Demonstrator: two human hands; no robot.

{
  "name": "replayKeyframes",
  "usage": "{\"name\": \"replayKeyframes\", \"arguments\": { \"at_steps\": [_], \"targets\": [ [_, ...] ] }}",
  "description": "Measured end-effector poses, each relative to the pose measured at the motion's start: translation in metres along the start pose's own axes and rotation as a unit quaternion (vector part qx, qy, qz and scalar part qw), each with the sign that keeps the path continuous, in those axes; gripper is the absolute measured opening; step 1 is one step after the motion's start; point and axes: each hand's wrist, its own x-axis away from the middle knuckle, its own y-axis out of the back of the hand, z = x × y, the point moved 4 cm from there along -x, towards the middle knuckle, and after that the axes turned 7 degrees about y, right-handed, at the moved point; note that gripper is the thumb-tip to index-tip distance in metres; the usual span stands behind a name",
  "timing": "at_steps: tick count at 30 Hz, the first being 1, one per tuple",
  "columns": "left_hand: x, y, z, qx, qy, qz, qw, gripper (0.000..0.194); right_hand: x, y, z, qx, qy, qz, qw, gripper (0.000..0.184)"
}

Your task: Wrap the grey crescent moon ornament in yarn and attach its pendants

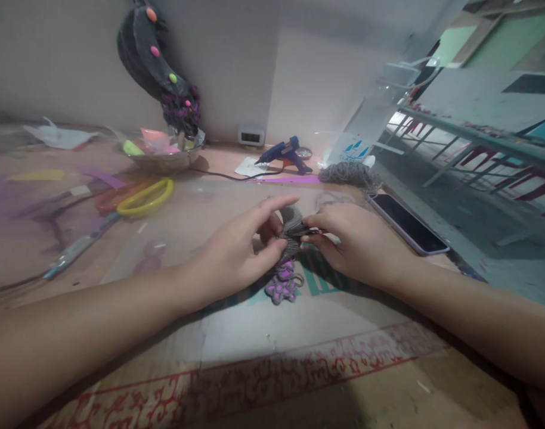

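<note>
Our left hand [237, 247] pinches the grey-and-purple yarn piece [293, 249], purple end [284, 287] below; our right hand [359, 241] pinches something thin [316, 231] just beside it.

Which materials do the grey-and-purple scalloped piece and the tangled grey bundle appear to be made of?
Grey-and-purple scalloped piece: probably yarn, matte, judging by its raised, cord-like grey outlines; the purple material is unclear. Tangled grey bundle: likely yarn, matte and fuzzy, with loose strands.

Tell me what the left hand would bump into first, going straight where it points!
Probably the right hand, just across the grey piece that the left hand holds, though depth is hard to judge.
</note>
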Motion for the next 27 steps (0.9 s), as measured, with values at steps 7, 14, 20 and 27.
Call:
{"name": "replayKeyframes", "arguments": {
  "at_steps": [7, 14, 20, 27],
  "targets": [
    [-0.0007, -0.0012, 0.0006, 0.004, 0.000, -0.002, 1.000, 0.054, 0.0003, 0.0001, 0.0007, 0.002, 0.010, -0.016, 1.000, 0.019],
    [0.0003, -0.0001, -0.0016, -0.005, -0.006, -0.008, 1.000, 0.053, 0.0005, -0.0006, -0.0002, -0.001, 0.012, -0.015, 1.000, 0.016],
    [0.0018, -0.0007, -0.0008, -0.004, -0.004, -0.002, 1.000, 0.054, -0.0005, 0.0004, -0.0001, -0.007, 0.013, -0.025, 1.000, 0.016],
    [-0.0018, 0.0016, 0.0018, 0.027, 0.022, -0.018, 0.999, 0.064, 0.0049, 0.0012, -0.0057, -0.152, -0.120, -0.059, 0.979, 0.016]
  ]
}}
